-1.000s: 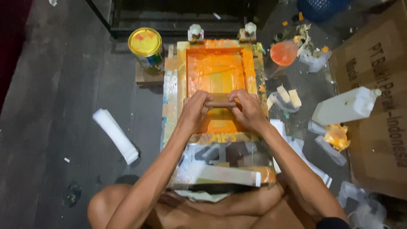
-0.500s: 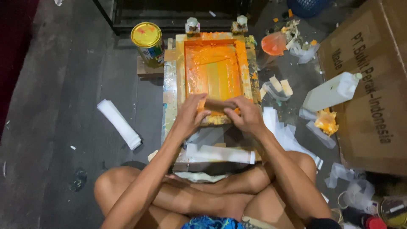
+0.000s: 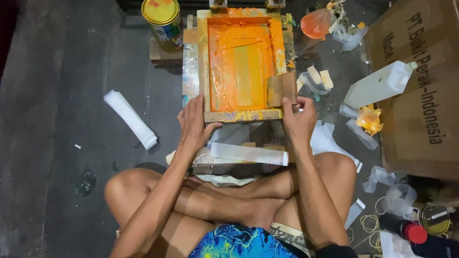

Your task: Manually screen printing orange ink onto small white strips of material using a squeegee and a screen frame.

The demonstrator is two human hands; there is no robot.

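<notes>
Printing frame (image 3: 241,62) on floor before crossed legs, paint can (image 3: 164,21) left of frame, folded strip (image 3: 130,118) further left, plastic bottle (image 3: 380,83) right of frame, cardboard box (image 3: 420,91) beyond bottle

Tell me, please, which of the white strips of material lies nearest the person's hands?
The long white strip lying crosswise just below the orange-inked frame, between the left hand and right hand. The folded strip lies apart on the floor.
</notes>
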